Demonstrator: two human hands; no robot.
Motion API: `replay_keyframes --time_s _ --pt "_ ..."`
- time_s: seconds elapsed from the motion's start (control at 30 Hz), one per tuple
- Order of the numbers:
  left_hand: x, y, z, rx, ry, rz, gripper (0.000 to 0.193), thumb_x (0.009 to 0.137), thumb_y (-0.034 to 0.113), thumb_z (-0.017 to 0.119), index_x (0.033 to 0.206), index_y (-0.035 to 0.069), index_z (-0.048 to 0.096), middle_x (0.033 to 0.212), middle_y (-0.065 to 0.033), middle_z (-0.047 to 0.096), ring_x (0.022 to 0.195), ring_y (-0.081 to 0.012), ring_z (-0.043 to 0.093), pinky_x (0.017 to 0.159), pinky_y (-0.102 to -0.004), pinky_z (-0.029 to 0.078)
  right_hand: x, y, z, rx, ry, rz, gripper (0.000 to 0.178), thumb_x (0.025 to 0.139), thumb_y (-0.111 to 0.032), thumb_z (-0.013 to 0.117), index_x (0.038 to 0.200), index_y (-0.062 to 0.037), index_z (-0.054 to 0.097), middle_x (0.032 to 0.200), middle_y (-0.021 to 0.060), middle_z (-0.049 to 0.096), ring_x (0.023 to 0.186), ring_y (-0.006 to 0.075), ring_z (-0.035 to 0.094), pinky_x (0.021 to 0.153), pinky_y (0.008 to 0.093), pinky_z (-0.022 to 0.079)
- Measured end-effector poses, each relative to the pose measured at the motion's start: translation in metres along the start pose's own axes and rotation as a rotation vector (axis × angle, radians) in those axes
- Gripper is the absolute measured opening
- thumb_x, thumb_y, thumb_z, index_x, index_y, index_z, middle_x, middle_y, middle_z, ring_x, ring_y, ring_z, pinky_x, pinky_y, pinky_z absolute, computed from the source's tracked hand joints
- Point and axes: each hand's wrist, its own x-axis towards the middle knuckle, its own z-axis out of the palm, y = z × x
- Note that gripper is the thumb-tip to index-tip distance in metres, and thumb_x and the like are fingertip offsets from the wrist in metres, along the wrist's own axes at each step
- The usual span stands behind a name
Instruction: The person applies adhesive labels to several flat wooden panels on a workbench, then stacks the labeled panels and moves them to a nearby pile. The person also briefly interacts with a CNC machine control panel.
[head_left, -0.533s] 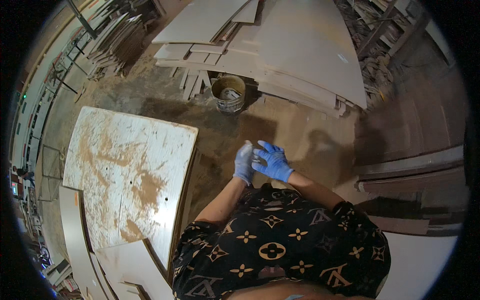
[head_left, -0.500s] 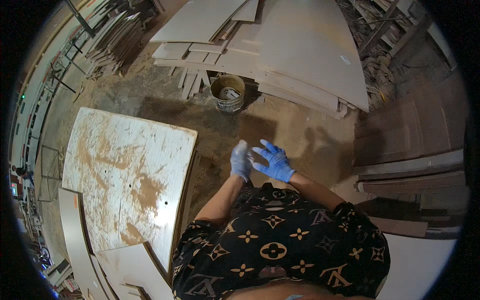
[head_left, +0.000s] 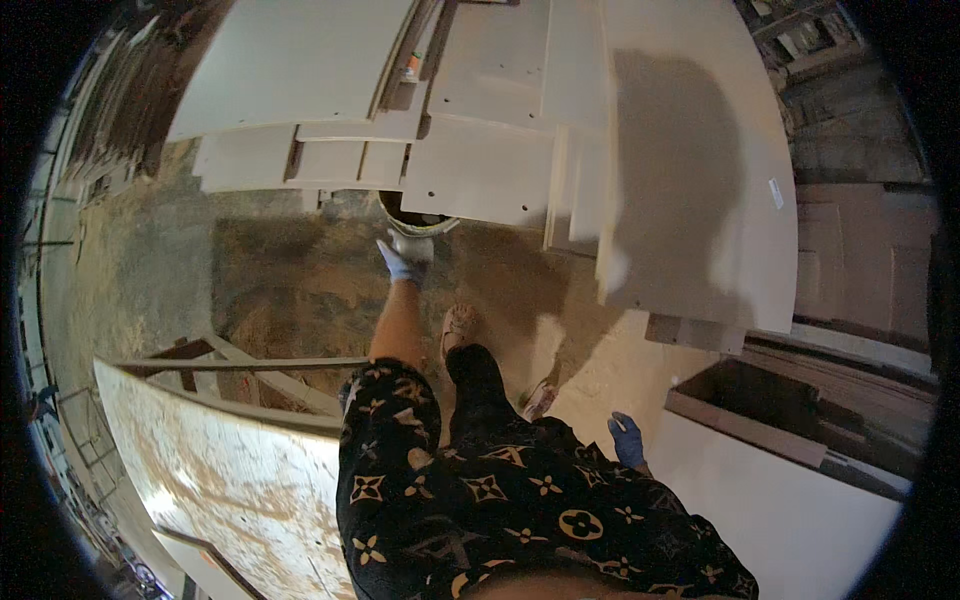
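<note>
My left hand [head_left: 400, 265], in a blue glove with pale parts, reaches forward to the near side of a round bucket [head_left: 436, 229]. Its thumb stands apart from the fingers, and I see nothing held in it. Slight blur hides whether the fingers touch the bucket. Part of the bucket's opening lies under the edge of the pale boards, with something light inside. My right hand [head_left: 627, 440], also blue-gloved, hangs low by my right side. Its thumb and fingers are apart and it holds nothing visible. A white panel [head_left: 770, 520] lies nearest to it.
Stacked pale boards [head_left: 485, 165] stretch across the front, their corners jutting out. A dusty white tabletop [head_left: 250, 490] on a wooden frame [head_left: 260, 365] stands at my left. At right is a dark open box-like gap [head_left: 745, 395] beside brown panels [head_left: 860, 250]. Sawdust covers the floor [head_left: 290, 270].
My hands, close together before, are now apart: the left reached forward to the bucket, the right dropped back to my side. The view has moved nearer to the stacked boards.
</note>
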Motion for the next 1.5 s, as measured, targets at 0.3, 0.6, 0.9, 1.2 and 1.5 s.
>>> replay_keyframes --time_s 0.3,0.6,0.9,1.2,1.5 --pt "0.063 0.000 0.025 0.272 -0.005 -0.131 0.063 0.082 0.055 0.045 0.132 0.018 0.035 0.135 -0.0076 0.034 0.114 -0.0306 0.039 0.088 -0.0471 0.037 -0.035 -0.002 0.028 0.159 0.127 0.258 0.042 0.082 -0.034 0.061 0.113 -0.0062 0.056 0.115 0.0157 0.054 0.103 0.0311 0.053 0.088 0.0406 0.042" --pt "-0.123 -0.268 0.037 1.379 -0.566 -0.684 0.048 0.084 0.043 0.050 0.119 0.011 0.046 0.113 -0.0075 0.049 0.099 -0.0224 0.048 0.082 -0.0393 0.040 -0.122 0.063 -0.003 0.404 0.390 0.311 0.052 0.083 -0.051 0.050 0.119 -0.0134 0.053 0.123 0.0131 0.050 0.111 0.0317 0.049 0.092 0.0384 0.040" --pt "-0.395 -0.560 -0.047 2.206 -1.153 -0.921 0.041 0.085 0.040 0.049 0.114 0.011 0.048 0.105 -0.0070 0.050 0.091 -0.0218 0.049 0.076 -0.0389 0.041 -0.414 0.285 0.059 0.960 0.985 1.080 0.046 0.081 -0.047 0.053 0.112 -0.0148 0.058 0.108 0.0165 0.060 0.102 0.0303 0.056 0.088 0.0371 0.043" --pt "-0.570 -0.754 -0.139 2.428 -1.431 -0.896 0.034 0.086 0.037 0.048 0.109 0.012 0.050 0.097 -0.0066 0.051 0.084 -0.0212 0.050 0.069 -0.0385 0.041 -0.523 0.459 0.077 1.240 1.755 1.104 0.037 0.082 -0.033 0.059 0.109 -0.0091 0.059 0.103 0.0122 0.063 0.094 0.0239 0.061 0.083 0.0321 0.046" --pt "-0.701 -0.928 -0.204 2.638 -1.588 -0.886 0.028 0.087 0.034 0.047 0.105 0.013 0.052 0.089 -0.0062 0.052 0.076 -0.0206 0.051 0.063 -0.0381 0.041 -0.645 0.617 0.024 0.939 2.236 1.153 0.028 0.081 -0.024 0.062 0.105 -0.0087 0.060 0.088 0.0098 0.065 0.080 0.0173 0.060 0.074 0.0295 0.048"
